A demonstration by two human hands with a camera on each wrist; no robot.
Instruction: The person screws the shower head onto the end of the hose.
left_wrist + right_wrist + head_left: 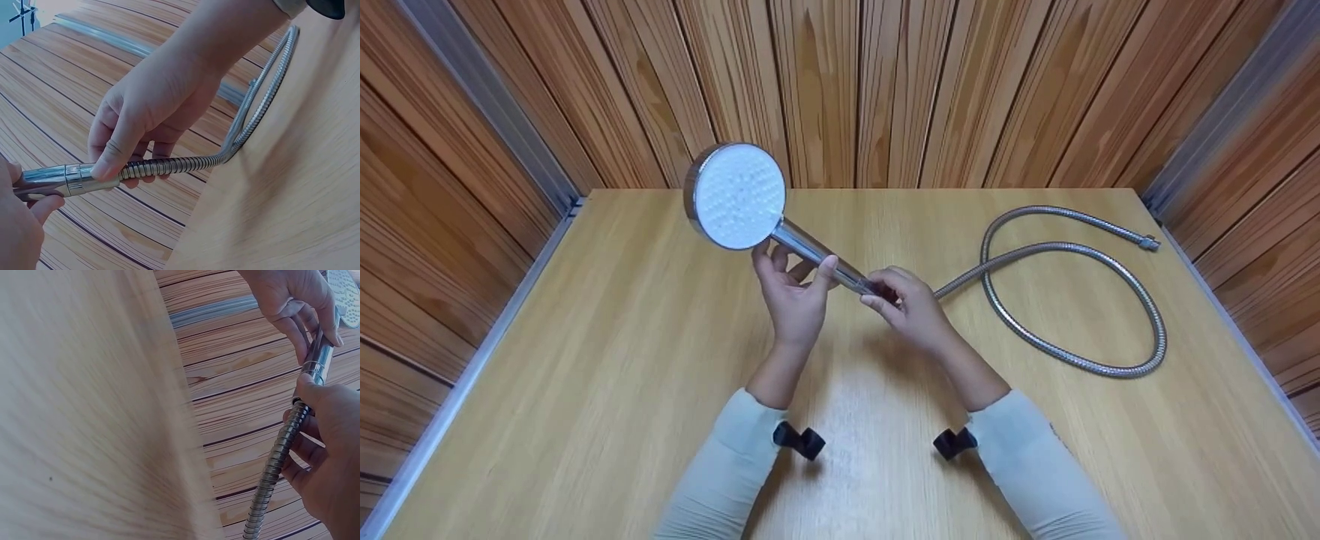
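Observation:
A chrome shower head (740, 196) with a round white spray face is held tilted above the table, its handle sloping down to the right. My left hand (796, 304) grips the handle (810, 244), thumb on the near side and fingers behind. At the handle's lower end, my right hand (911, 309) pinches the hose's metal end nut (93, 179) between thumb and fingers. In the left wrist view the nut sits against the handle end; whether it is threaded on, I cannot tell. The ribbed metal hose (270, 475) runs out from under my right hand.
The rest of the hose (1155, 330) lies looped on the right of the wooden table (585, 375), its free end fitting (1149, 243) near the right edge. Wood-plank walls (885, 90) stand behind and at both sides. A small black wrist mount (802, 440) sits on each sleeve.

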